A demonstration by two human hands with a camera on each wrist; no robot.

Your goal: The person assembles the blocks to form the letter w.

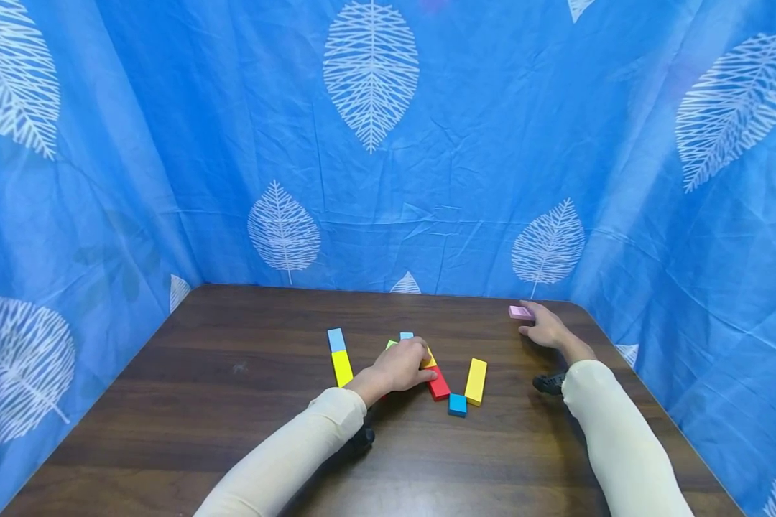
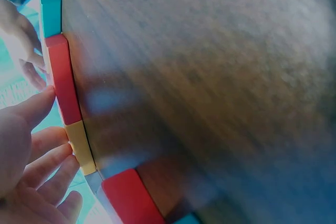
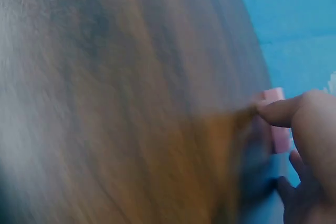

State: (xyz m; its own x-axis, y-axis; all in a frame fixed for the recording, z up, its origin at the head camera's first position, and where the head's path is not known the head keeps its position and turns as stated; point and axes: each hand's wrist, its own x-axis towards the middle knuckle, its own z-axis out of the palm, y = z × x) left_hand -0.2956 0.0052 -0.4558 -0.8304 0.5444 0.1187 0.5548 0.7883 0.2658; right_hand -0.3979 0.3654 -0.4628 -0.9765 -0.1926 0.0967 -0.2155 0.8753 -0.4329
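Note:
My left hand (image 1: pixel 397 365) is over a slanting row of blocks near the table's middle. In the left wrist view its thumb touches a red block (image 2: pixel 64 82), and its fingertips meet the side of an orange-yellow block (image 2: pixel 81 148). A blue block (image 1: pixel 457 405) sits at the row's near end. At the back right, my right hand (image 1: pixel 546 329) straddles a small pink block (image 1: pixel 520 312), fingers behind it and thumb in front. The thumb covers part of that block (image 3: pixel 279 124) in the right wrist view; the far fingers' contact is hidden.
A light blue block (image 1: pixel 336 339) and a yellow block (image 1: pixel 342 368) line up on the left. One yellow block (image 1: pixel 476 381) stands right of the row. Green (image 1: pixel 391 345) and light blue (image 1: pixel 406 335) pieces show behind my left hand. Blue curtain (image 1: pixel 427 179) surrounds the table.

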